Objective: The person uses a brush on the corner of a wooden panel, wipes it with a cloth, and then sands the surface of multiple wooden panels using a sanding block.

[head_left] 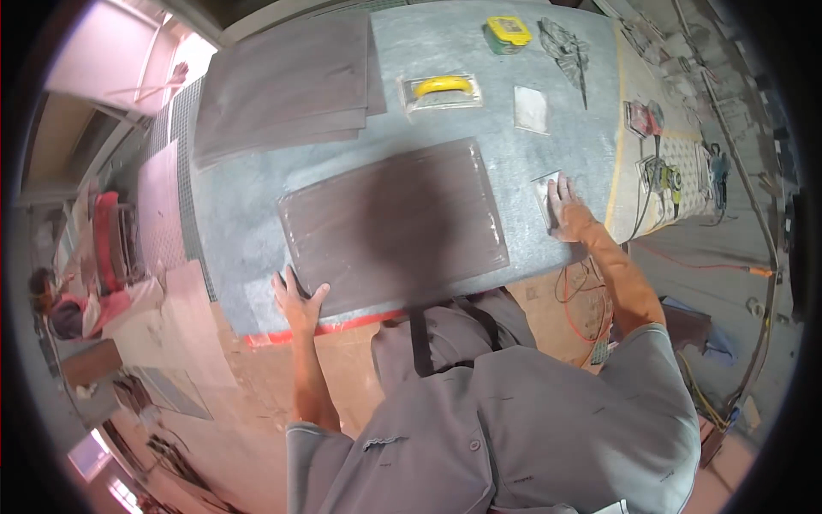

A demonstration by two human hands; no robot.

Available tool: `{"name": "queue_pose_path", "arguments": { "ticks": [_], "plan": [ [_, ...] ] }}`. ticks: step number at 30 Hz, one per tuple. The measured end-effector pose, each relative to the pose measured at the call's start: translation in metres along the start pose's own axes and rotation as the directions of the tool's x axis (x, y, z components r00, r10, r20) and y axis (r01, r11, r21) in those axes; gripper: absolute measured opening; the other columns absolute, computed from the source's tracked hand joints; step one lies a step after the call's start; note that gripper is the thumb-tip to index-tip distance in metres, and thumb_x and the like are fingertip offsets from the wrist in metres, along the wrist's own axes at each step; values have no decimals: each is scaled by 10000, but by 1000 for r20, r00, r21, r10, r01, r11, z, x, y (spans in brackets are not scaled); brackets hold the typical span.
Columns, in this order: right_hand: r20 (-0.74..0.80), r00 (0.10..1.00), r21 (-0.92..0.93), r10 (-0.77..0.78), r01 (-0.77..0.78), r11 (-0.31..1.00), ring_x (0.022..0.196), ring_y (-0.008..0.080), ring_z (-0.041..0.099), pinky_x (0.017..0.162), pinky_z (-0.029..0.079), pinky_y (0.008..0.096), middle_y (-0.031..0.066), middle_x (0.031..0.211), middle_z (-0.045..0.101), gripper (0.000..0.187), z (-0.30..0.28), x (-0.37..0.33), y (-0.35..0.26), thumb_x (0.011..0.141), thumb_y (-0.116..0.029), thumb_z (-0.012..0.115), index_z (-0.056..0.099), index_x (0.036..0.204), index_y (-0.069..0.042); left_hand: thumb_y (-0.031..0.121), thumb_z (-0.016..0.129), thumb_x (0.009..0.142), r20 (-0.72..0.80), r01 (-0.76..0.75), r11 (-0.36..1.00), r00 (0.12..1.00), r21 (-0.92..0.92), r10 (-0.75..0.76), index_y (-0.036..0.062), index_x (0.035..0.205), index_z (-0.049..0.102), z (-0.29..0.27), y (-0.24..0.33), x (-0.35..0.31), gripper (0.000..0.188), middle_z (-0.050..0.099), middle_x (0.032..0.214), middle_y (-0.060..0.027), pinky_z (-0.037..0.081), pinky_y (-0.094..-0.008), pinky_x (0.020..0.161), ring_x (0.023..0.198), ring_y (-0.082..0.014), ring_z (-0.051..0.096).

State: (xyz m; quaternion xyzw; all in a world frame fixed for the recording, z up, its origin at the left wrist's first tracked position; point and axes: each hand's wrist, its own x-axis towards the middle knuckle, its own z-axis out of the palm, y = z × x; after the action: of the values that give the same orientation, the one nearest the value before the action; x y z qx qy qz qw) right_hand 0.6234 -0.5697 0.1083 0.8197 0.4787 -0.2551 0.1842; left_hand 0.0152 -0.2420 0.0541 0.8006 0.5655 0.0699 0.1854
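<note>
A dark brown rectangular panel (334, 231) with pale dusty streaks along its edges lies on the blue-grey table in front of me. My left hand (300, 301) rests at the panel's near left corner, fingers spread and holding nothing. To the right of the panel, my right hand (572, 210) grips a flat whitish rectangular pad (542, 195) from above, low over the table or on it. The hand covers most of this pad. A dark round shadow falls across the panel's middle.
Several brown sheets (282, 77) are stacked at the far left. Beyond the panel are a yellow-handled float (443, 90), a white sheet (531, 110), a yellow-lidded tub (507, 34) and a crumpled plastic wrap (563, 51). Power tools (664, 178) lie right; another person (73, 308) is left.
</note>
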Motion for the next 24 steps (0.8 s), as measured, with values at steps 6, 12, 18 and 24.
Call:
{"name": "queue_pose_path", "arguments": {
  "ticks": [6, 12, 18, 24],
  "plan": [
    [-434, 901, -102, 4, -54, 993, 1370, 526, 580, 1127, 508, 553, 390, 1506, 547, 970, 28, 8, -3, 856, -272, 802, 339, 1663, 4, 623, 878, 790, 32, -225, 974, 974, -24, 226, 153, 1651, 501, -10, -34, 8, 1051, 236, 1749, -344, 154, -694, 1281, 1625, -522, 217],
    [-229, 922, 199, 313, -270, 942, 1056, 515, 705, 964, 564, 554, 322, 1195, 718, 696, -30, 6, -61, 945, -194, 653, 496, 1608, -47, 826, 810, 657, 106, -406, 912, 911, 53, 399, 158, 1652, 501, -27, -70, -12, 1238, 201, 1757, -356, 188, -702, 1269, 1613, -559, 211],
    [-539, 723, -211, -432, 381, 900, 1560, 513, 383, 1312, 294, 590, 339, 1664, 416, 718, -1, -53, -161, 971, -118, 576, 379, 1608, 150, 775, 869, 600, 130, -372, 928, 921, 5, 368, 247, 1663, 494, -30, -64, -6, 1245, 158, 1797, -288, 183, -683, 1284, 1656, -508, 136],
    [-645, 538, 108, -543, 768, 632, 1461, 402, 536, 1246, 421, 503, 263, 1570, 555, 672, 16, -2, -525, 872, -140, 669, 562, 1485, 114, 703, 919, 568, 144, -413, 910, 903, 32, 405, 277, 1702, 422, -26, -58, 6, 1309, 137, 1807, -264, 179, -671, 1291, 1666, -489, 117]
  ]
}}
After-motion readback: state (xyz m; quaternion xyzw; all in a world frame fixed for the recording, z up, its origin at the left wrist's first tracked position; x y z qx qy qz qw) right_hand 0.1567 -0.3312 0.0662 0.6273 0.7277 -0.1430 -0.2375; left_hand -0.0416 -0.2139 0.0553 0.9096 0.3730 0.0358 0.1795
